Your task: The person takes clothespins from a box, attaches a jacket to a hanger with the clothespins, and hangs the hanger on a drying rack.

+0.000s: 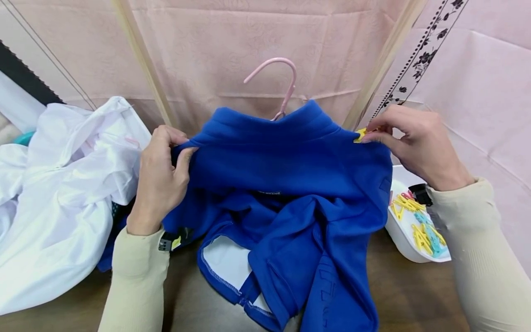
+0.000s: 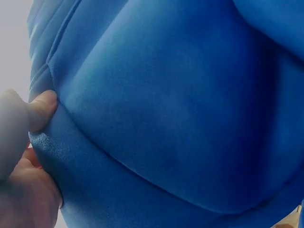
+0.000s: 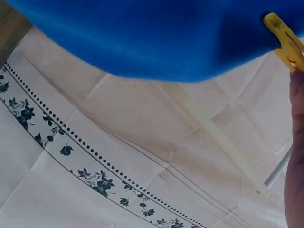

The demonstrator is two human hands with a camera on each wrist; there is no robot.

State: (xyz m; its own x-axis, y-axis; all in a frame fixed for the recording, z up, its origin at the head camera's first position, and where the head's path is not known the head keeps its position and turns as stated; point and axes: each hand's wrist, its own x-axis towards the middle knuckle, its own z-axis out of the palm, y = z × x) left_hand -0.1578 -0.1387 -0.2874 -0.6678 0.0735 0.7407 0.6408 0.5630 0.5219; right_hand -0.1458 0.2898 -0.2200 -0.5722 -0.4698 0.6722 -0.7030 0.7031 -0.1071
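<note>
A blue zip-up jacket (image 1: 269, 161) hangs on a pink hanger (image 1: 289, 87), whose hook rises behind the collar. My left hand (image 1: 159, 177) pinches the jacket's left shoulder between thumb and fingers; the left wrist view shows that thumb on the blue cloth (image 2: 156, 104). At the other shoulder my right hand (image 1: 419, 140) pinches a yellow clothespin (image 1: 360, 135). In the right wrist view the clothespin (image 3: 287, 40) has its tip on the edge of the jacket (image 3: 156, 38). Most of the hanger is hidden inside the jacket.
White clothing (image 1: 62, 198) lies heaped at the left. A white basket (image 1: 400, 237) at the right holds several yellow and teal clothespins (image 1: 422, 237). Two pale wooden poles (image 1: 143, 60) stand before a pink curtain (image 1: 199, 41). Below is a brown table (image 1: 410, 290).
</note>
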